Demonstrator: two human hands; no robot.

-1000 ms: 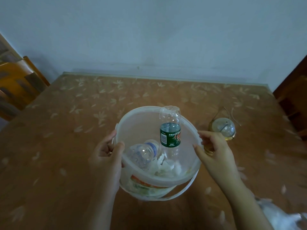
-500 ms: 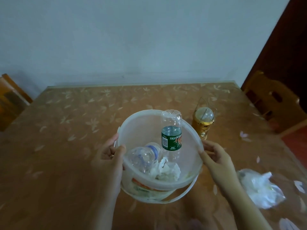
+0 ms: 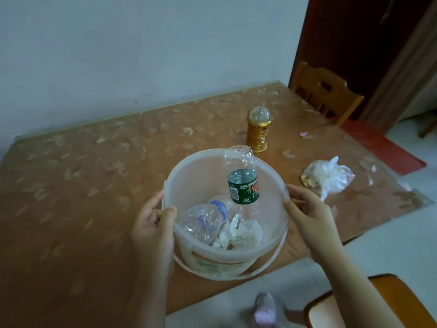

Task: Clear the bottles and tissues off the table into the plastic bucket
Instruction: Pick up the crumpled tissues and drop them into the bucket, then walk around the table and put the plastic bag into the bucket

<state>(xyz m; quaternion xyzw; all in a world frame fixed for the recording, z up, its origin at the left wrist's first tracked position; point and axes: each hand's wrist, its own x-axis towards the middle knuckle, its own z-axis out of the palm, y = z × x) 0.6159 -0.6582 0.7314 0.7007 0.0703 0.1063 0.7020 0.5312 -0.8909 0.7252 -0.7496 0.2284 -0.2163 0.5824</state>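
A translucent white plastic bucket (image 3: 194, 176) is near the table's front edge. My left hand (image 3: 151, 223) grips its left rim with the thumb over the edge. My right hand (image 3: 307, 214) holds the right rim with curled fingers. Inside, a clear bottle with a green label (image 3: 242, 183) stands upside down against the far wall. A second clear bottle (image 3: 203, 220) lies on its side. Crumpled white tissues (image 3: 238, 234) sit at the bottom.
A gold lantern (image 3: 259, 131) stands on the brown patterned table (image 3: 82, 185) behind the bucket. A crumpled clear plastic bag (image 3: 328, 177) lies to the right. Wooden chairs stand at the far right (image 3: 324, 91) and near right (image 3: 378, 301). A dark door is behind.
The view has swung to the right, bringing the plastic bag, chair and door into sight. Both hands stay on the bucket's rim; the bucket sits closer to the table's front edge.
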